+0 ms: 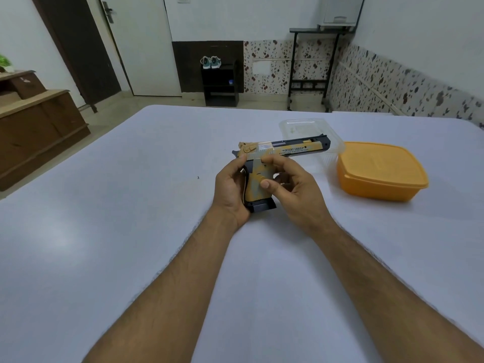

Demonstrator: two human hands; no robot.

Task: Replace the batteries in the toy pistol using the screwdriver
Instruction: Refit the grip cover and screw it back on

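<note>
Toy pistol (281, 150) held upright above the white worktop (131, 231), muzzle pointing right: tan-and-grey camo body, black slide top, black base plate. Left hand (231, 189) wraps the back of the grip; right hand (290, 188) pinches the grip side and trigger area. Looks like hunting the battery cover: keep left firm, turn the grip to find the screw. No screwdriver visible. Orange lidded box (379, 170) and clear container (301, 127) sit just right.

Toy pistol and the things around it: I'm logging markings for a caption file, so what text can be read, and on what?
"DESERT EAGLE": on the side of the yellow and black plastic toy pistol, along its barrel.
A smaller line printed under it: too small to read surely.
Orange plastic lidded box and clear plastic container: no readable text.
</note>
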